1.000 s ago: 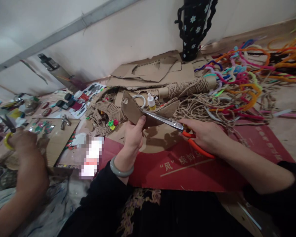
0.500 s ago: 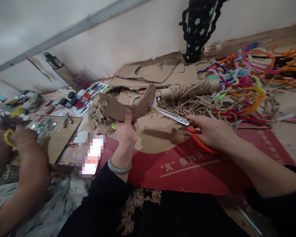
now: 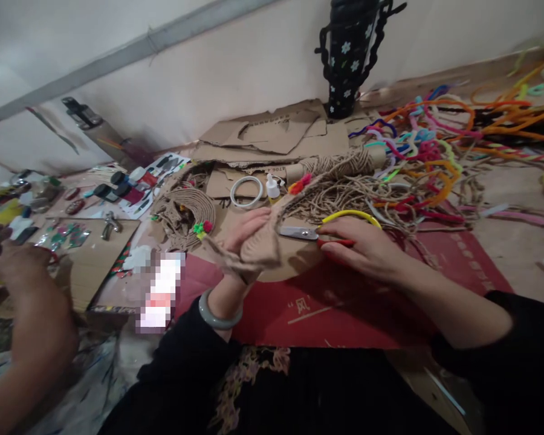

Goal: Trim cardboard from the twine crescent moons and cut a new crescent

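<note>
My left hand is closed on a curved cardboard piece, tilted on edge and smeared by motion. A pair of scissors with red and yellow handles is in my right hand, the fingers wrapped round the handles. Its blades point left and reach the right side of the cardboard piece; whether they touch it I cannot tell. Just behind my left hand lie a flat coil of brown cord, a white ring and a small white dropper bottle. Under both hands is a red printed cardboard sheet.
Loose twine and coloured pipe cleaners heap up at the right. A black flowered tumbler stands by the wall, beside cardboard scraps. At left are a phone, paint jars and another person's arm.
My left hand has turned the cardboard piece from facing me to edge-on. The scissors have moved down and left, with their blades now lying nearly level. The other person's hands have shifted left.
</note>
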Demonstrator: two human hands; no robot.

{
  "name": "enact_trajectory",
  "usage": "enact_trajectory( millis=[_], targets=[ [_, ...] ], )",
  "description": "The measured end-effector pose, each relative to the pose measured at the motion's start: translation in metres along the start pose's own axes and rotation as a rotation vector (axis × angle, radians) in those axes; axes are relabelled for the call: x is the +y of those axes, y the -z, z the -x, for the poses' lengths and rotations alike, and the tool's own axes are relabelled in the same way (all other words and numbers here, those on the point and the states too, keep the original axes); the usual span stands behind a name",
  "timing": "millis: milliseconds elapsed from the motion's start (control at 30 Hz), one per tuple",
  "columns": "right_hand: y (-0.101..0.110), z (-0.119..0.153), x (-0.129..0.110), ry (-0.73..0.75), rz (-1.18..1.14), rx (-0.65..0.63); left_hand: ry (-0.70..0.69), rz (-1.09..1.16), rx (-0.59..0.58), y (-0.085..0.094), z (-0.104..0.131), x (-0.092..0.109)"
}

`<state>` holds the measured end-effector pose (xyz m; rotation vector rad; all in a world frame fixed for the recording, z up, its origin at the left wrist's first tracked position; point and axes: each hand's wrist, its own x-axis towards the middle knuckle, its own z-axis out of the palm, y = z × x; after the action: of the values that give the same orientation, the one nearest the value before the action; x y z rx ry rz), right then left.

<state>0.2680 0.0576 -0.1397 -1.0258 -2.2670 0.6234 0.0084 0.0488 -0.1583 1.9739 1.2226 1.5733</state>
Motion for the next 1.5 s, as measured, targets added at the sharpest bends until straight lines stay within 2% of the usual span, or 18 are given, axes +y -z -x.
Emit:
enact_trajectory(
  millis=[100,167,300,433,500,600,700,833,933,1000,1067,1167,1367,1433,1500],
  targets=[
    [-0.004,-0.004,-0.011,-0.051,-0.281,-0.101,-0.324,-0.015,-0.097,-0.002,0.002,0.014],
    [-0.008,-0.007,-0.017,-0.091,-0.475,-0.138,-0.464,-0.066,-0.121,-0.006,0.004,0.021],
    [-0.013,-0.009,-0.024,-0.275,-0.781,-0.137,-0.555,-0.149,-0.22,-0.015,0.008,0.021],
    [-0.016,-0.007,-0.023,-0.443,-1.003,-0.092,-0.587,-0.178,-0.274,-0.02,0.009,0.014],
    [-0.017,-0.007,-0.019,-0.483,-1.037,-0.041,-0.573,-0.187,-0.249,-0.024,0.007,0.01],
    [-0.017,-0.007,-0.012,-0.495,-0.973,0.023,-0.422,-0.134,-0.203,-0.028,0.004,0.003],
    [-0.019,-0.007,-0.007,-0.488,-0.914,0.071,-0.307,-0.057,-0.225,-0.03,0.002,0.003],
    [-0.02,-0.01,-0.007,-0.545,-1.0,0.195,-0.466,-0.112,-0.163,-0.029,0.003,0.013],
    [-0.019,-0.011,-0.008,-0.575,-1.061,0.243,-0.56,-0.002,-0.21,-0.029,0.004,0.021],
    [-0.018,-0.012,-0.009,-0.57,-1.059,0.265,-0.551,0.079,-0.243,-0.029,0.004,0.023],
    [-0.018,-0.012,-0.009,-0.582,-1.051,0.283,-0.521,0.08,-0.218,-0.029,0.003,0.023],
    [-0.019,-0.012,-0.009,-0.578,-1.044,0.313,-0.542,0.011,-0.167,-0.029,0.002,0.023],
    [-0.022,-0.011,-0.007,-0.529,-0.968,0.334,-0.57,-0.139,-0.154,-0.028,-0.003,0.027],
    [-0.023,-0.01,-0.006,-0.509,-0.948,0.358,-0.555,-0.155,-0.201,-0.027,-0.005,0.026],
    [-0.024,-0.01,-0.005,-0.49,-0.928,0.387,-0.474,-0.127,-0.298,-0.028,-0.005,0.022]
  ],
)
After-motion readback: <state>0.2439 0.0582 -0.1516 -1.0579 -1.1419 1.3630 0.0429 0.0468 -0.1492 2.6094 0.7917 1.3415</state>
